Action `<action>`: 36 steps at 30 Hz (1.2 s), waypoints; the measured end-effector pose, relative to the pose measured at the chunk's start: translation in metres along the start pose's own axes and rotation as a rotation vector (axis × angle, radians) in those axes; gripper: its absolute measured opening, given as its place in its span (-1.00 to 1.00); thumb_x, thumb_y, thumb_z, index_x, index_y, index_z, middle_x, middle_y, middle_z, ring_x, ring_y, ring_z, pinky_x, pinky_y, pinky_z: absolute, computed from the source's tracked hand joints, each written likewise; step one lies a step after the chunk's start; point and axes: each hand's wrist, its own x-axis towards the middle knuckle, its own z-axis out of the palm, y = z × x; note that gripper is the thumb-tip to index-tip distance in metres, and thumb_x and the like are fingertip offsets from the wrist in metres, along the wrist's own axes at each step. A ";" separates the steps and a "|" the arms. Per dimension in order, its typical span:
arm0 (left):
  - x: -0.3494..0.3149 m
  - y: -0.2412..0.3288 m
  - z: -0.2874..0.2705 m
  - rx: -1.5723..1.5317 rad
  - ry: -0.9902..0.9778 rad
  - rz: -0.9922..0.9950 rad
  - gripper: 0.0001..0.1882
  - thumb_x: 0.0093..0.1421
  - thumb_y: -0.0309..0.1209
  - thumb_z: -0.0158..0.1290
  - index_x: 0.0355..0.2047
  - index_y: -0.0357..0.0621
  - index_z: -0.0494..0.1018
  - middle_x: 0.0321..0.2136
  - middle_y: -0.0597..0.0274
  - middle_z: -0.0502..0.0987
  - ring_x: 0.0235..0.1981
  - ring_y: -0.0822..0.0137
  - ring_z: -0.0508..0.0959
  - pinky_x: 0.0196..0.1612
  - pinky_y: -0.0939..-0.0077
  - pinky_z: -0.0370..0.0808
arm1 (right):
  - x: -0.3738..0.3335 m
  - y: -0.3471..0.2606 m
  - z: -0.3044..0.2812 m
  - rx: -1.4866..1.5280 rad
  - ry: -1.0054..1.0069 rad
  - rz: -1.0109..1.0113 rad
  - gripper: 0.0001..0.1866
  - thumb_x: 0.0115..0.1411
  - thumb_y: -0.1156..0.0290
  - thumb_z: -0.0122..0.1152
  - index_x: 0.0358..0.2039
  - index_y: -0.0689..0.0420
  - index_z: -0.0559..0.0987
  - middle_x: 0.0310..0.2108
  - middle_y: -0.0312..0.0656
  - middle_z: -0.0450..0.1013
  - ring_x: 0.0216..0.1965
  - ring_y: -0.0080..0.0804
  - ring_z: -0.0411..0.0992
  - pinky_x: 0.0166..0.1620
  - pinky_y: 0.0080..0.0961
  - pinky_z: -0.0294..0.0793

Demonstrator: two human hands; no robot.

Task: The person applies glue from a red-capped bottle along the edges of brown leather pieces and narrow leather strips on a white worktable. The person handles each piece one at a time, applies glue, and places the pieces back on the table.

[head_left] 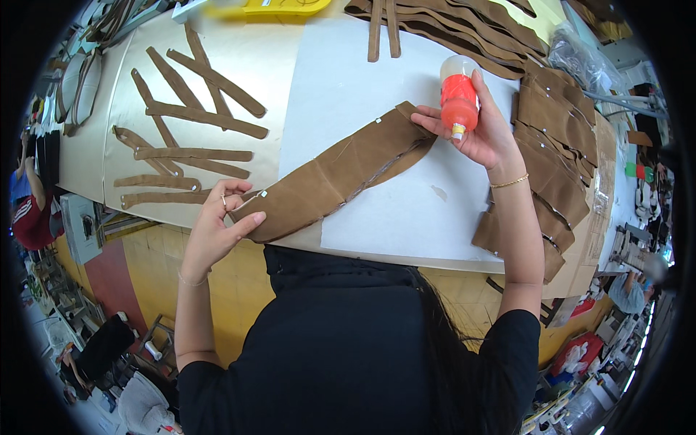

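A long brown leather-like panel (330,170), folded lengthwise with small white marks along its edge, slants across the white sheet. Its lower left end is pinched by my left hand (217,221), thumb on top and the other fingers at the edge and behind. My right hand (487,134) grips a squeeze bottle (460,93) with a red label or filling, its nozzle pointing down. Fingertips of that same hand touch the panel's upper right end. Along the lower right side the panel's layers gap apart, showing a dark raw edge.
Several narrow brown strips (201,154) lie at the left of the table. Overlapping brown panels (554,163) are laid out at the right, and long strips (453,25) at the far side. A yellow tray (283,7) and clear plastic bag (580,54) sit at the back.
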 end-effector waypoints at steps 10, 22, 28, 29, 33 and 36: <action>-0.010 -0.019 -0.012 -0.384 0.059 -0.443 -0.82 0.08 -0.41 0.21 -0.47 -0.17 0.41 -0.59 0.48 0.43 -0.57 0.69 0.34 -0.50 0.78 0.27 | -0.017 -0.011 -0.025 0.237 -0.158 0.053 -0.29 0.18 -0.14 0.00 -0.31 0.47 0.39 0.08 0.52 0.02 0.08 0.41 0.19 -0.05 -0.08 0.53; 0.062 0.036 -0.016 -0.447 -0.093 -0.314 -0.63 0.05 -0.57 0.18 -0.12 -0.28 0.34 -0.56 0.44 0.44 -0.54 0.69 0.39 -0.49 0.79 0.33 | -0.078 -0.036 -0.055 0.285 0.081 -0.261 -0.26 0.16 -0.20 -0.03 -0.43 0.44 0.44 -0.04 0.53 0.21 0.05 0.36 0.24 0.05 -0.02 0.42; 0.163 0.113 -0.022 -0.309 -0.037 0.086 -0.47 0.03 -0.52 0.18 0.02 -0.20 0.28 -0.64 0.55 0.23 -0.61 0.70 0.21 -0.52 0.80 0.17 | -0.107 -0.121 -0.054 0.180 -0.043 -0.567 -0.25 0.17 -0.17 -0.03 -0.48 0.49 0.42 0.04 0.54 0.12 0.11 0.36 0.18 0.09 -0.07 0.39; 0.187 0.126 -0.020 -0.309 -0.007 0.180 -0.47 0.04 -0.50 0.18 0.03 -0.18 0.27 -0.64 0.54 0.23 -0.60 0.68 0.22 -0.51 0.79 0.18 | -0.108 -0.140 -0.054 0.149 -0.076 -0.624 -0.26 0.17 -0.15 -0.02 -0.48 0.50 0.41 0.05 0.54 0.10 0.12 0.36 0.17 0.10 -0.08 0.38; 0.297 0.178 -0.013 -0.321 0.007 0.401 -0.49 0.02 -0.42 0.23 -0.02 -0.20 0.32 -0.62 0.46 0.35 -0.55 0.63 0.33 -0.48 0.76 0.24 | -0.102 -0.216 -0.055 0.094 -0.094 -0.766 -0.32 0.18 -0.12 0.00 -0.23 0.42 0.35 0.07 0.54 0.07 0.14 0.37 0.13 0.09 -0.10 0.40; 0.376 0.208 -0.002 -0.207 0.051 0.423 -0.56 -0.01 -0.39 0.25 -0.12 -0.22 0.38 -0.49 0.34 0.49 -0.45 0.58 0.44 -0.43 0.72 0.32 | -0.083 -0.266 -0.059 0.000 0.004 -0.884 -0.34 0.17 -0.11 0.02 0.01 0.21 0.22 0.05 0.53 0.10 0.10 0.38 0.18 0.06 -0.15 0.45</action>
